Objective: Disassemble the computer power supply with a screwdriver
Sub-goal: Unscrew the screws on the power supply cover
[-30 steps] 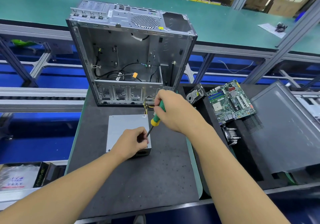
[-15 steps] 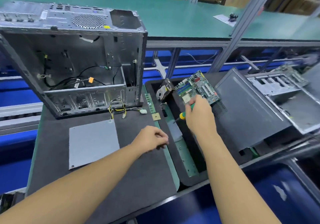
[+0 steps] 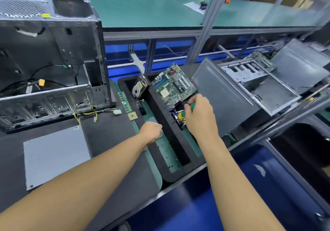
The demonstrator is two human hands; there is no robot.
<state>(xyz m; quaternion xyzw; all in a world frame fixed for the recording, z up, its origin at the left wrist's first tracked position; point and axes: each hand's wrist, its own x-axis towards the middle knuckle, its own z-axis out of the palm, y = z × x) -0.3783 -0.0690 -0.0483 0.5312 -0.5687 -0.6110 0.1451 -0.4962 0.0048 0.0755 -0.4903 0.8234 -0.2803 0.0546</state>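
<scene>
The grey power supply [image 3: 55,155] lies flat on the dark mat, just in front of the open computer case [image 3: 50,61], its yellow-and-black cables [image 3: 85,111] trailing between them. Right of it, a RAM stick [image 3: 125,102] and a CPU chip [image 3: 132,116] sit near the edge of the black foam tray [image 3: 176,176]. The left hand [image 3: 151,130] hangs over the tray's left compartment, fingers turned down out of sight, so I cannot tell their grip. A hard drive [image 3: 139,88] and motherboard [image 3: 174,84] lean in the tray. The right hand [image 3: 198,116] grips the green-and-yellow screwdriver [image 3: 182,116] over the right compartment.
</scene>
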